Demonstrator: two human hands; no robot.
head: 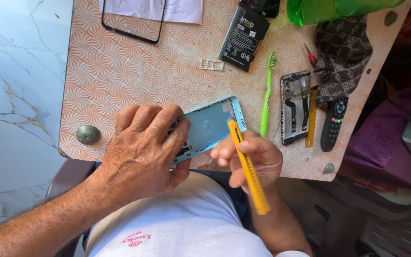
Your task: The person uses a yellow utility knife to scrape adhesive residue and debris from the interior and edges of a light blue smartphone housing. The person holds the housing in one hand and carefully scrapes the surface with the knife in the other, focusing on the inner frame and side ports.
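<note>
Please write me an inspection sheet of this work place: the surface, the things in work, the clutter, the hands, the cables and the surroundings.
Surface: small table with an orange swirl pattern, round metal studs at its corners.
Job's things: light blue phone frame at the near edge; yellow utility knife, its tip on the frame.
Clutter: black battery, green toothbrush, opened phone body, black remote, red screwdriver, dark patterned cloth, green bottle, black screen bezel, white papers.
Hands: left hand presses the frame down; right hand grips the knife.
Cables: nothing seen.
Surroundings: white marble floor, purple fabric on the right.
</note>
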